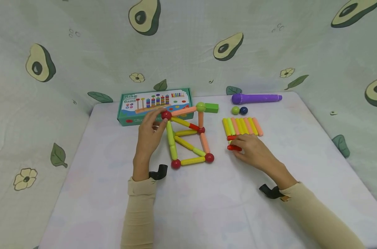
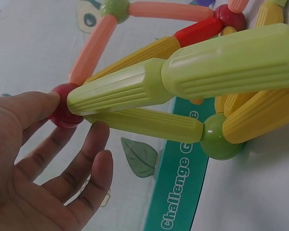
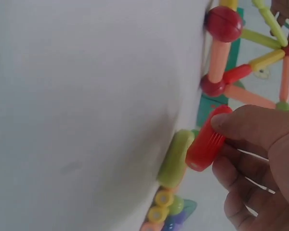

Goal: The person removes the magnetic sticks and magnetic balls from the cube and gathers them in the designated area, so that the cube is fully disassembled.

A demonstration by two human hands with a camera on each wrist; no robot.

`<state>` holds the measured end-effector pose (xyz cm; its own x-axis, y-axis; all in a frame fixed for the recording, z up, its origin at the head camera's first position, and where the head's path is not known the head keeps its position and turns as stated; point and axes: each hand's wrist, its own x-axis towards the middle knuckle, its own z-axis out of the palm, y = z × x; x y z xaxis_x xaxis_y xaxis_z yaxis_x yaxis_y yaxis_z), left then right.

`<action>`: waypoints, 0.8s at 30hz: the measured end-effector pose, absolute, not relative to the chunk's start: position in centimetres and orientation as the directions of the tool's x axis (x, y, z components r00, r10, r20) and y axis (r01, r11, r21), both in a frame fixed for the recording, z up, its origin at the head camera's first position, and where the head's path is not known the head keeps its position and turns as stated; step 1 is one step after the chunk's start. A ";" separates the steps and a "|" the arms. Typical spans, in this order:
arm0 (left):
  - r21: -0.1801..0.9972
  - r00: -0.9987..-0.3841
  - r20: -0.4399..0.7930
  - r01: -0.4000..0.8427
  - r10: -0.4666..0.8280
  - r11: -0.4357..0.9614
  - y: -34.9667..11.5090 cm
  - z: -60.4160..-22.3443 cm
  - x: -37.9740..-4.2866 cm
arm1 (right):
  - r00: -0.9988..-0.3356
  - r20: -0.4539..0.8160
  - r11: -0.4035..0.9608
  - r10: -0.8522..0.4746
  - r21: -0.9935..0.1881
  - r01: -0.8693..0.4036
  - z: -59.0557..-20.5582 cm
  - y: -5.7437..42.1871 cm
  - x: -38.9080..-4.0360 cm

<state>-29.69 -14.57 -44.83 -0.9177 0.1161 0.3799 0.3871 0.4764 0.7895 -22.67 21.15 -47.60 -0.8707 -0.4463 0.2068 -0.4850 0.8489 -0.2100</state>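
My left hand (image 1: 148, 133) pinches a red ball (image 1: 166, 115) at the upper left corner of a frame of magnetic sticks and balls. Light green sticks (image 2: 115, 89) and a peach stick (image 2: 93, 48) meet at that ball in the left wrist view. Its other fingers hang free below. On the right, my right hand (image 1: 252, 150) grips a short red stick (image 3: 209, 139) between thumb and fingers. Close by lie another red stick (image 1: 231, 137) and a light green stick (image 3: 176, 159), the latter partly hidden by the hand in the head view.
Yellow, green and peach sticks (image 1: 242, 126) lie in a row beyond my right hand. Behind them are a green ball (image 1: 235, 110), a dark blue ball (image 1: 243, 110) and a purple toy microphone (image 1: 258, 98). A game box (image 1: 126, 120) and a green block (image 1: 211, 108) stand behind the frame.
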 end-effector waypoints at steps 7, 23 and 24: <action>0.787 -0.917 0.383 0.389 0.113 0.479 -14.6 -44.9 -29.7 | -0.865 0.226 0.851 -0.448 -0.189 -0.490 -48.6 22.2 -22.8; 0.792 -0.917 0.381 0.389 0.117 0.470 -14.6 -45.2 -29.7 | -0.879 0.234 0.859 -0.416 -0.218 -0.464 -49.8 23.0 -23.6; 0.790 -0.915 0.385 0.394 0.119 0.469 -14.6 -45.2 -29.8 | -0.883 0.234 0.861 -0.406 -0.226 -0.456 -49.9 23.0 -23.6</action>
